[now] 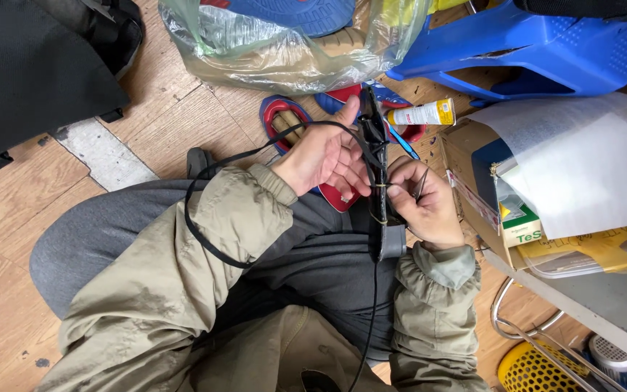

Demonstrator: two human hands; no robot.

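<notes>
Olive sleeves and grey trousers sit closest, and both hands work on a black strap above the lap.

Someone is sitting on the wooden floor. The left hand is spread open, its fingers apart and resting against the black strap piece, which stands up between the two hands. The right hand is closed around the lower part of that piece, and its thumb and finger pinch a thin dark tool. A pale thread already goes around the strap in the middle, so I think some binding or sewing is done. A long black cord hangs loose over the left arm, so more looks left to do. Close by lie a red and blue sandal, a small glue tube, a blue plastic stool and a plastic bag.
</notes>
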